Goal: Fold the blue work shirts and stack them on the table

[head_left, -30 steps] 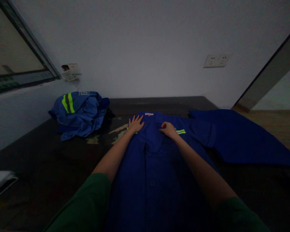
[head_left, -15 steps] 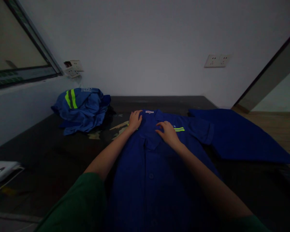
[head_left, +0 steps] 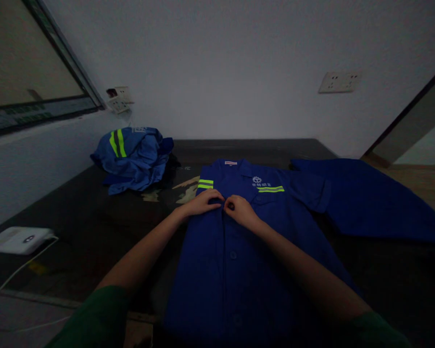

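Observation:
A dark blue short-sleeved work shirt [head_left: 206,270] lies front side up on the dark table, its collar at the far end. It has yellow-green reflective strips, a white chest logo and a row of buttons down the placket. My left hand [head_left: 204,202] pinches the placket edge at the upper chest from the left. Close beside it, fingertips nearly touching, my right hand [head_left: 241,211] is curled in a pinch on the other side of the placket. What lies between the fingertips is too dark to make out beyond the shirt's cloth.
A crumpled lighter blue garment [head_left: 137,159] with reflective strips is heaped at the back left. Folded blue cloth [head_left: 377,198] spreads to the right of the shirt. A white device [head_left: 21,240] with a cable sits at the left. Sockets [head_left: 340,82] are on the wall behind.
Both hands have come down from the collar and chest and met at the placket, where they now pinch the cloth. The view has shifted slightly.

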`<state>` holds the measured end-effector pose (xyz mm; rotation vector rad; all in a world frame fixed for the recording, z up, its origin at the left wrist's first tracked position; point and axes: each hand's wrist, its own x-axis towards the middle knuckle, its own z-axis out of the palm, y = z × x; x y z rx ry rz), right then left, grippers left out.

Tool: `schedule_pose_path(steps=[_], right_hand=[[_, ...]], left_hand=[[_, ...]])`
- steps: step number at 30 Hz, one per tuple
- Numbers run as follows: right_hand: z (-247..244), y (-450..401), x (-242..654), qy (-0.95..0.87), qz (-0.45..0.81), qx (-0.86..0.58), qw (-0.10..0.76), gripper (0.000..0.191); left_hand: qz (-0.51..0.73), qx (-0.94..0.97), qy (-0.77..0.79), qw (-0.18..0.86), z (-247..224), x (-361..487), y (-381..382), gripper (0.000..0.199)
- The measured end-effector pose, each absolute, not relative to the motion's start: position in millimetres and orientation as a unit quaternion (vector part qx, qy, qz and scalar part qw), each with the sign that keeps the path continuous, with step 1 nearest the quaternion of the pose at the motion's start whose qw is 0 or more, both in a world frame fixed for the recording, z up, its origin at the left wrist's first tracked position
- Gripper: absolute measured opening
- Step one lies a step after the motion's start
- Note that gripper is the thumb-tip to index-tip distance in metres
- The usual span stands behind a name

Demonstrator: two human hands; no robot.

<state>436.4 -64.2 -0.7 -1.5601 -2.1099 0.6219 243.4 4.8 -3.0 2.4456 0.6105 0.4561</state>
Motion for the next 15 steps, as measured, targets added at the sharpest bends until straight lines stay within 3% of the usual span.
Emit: schedule_pose_path(steps=[6, 15], right_hand=[[4.5, -65.4, 440.4, -0.770, 0.258, -0.545, 0.210, 0.013], [8.6, -97.3, 448.1, -0.859, 0.103, -0.489, 0.114, 0.030]], left_hand=[[0.181, 0.903, 0.257, 0.293, -10.2, 248.4, 2.5, 0.014], [0.153, 0.914, 0.269, 0.264, -16.3, 253.5, 3.9, 0.018]])
